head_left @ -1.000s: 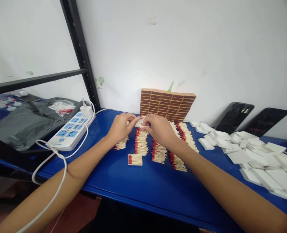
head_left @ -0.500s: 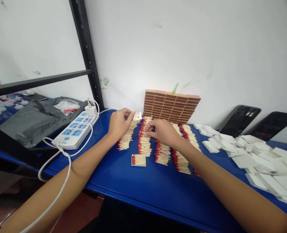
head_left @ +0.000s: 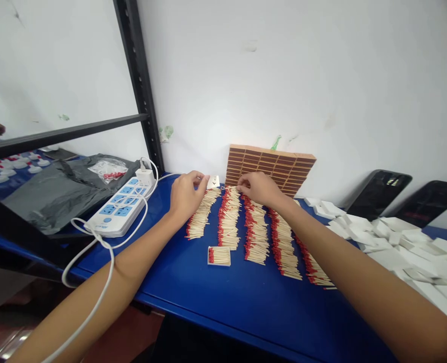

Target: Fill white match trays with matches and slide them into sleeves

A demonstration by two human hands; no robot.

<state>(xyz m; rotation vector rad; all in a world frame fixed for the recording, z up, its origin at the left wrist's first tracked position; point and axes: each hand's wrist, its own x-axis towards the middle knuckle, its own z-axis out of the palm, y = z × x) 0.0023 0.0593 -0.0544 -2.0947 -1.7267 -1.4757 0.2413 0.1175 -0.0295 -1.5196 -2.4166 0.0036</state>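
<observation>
From the wearer's seat, the left hand (head_left: 187, 195) pinched a small white tray (head_left: 213, 182) near twelve o'clock on the counter (head_left: 193, 297); towards one, the right hand (head_left: 261, 187) hung over a match row's (head_left: 229, 219) far end, its grasp impossible to tell. The tray looked light and crushable, best held by its side walls; the matches seemed brittle, best taken mid-stick.

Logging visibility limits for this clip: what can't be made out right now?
All in the head view:
White piece: left side hidden by the left hand.
Right hand: whether it pinches a match is too small to tell.
Rightmost match row: partly hidden by the right forearm.
White tray pile: cut off by the right edge.
</observation>
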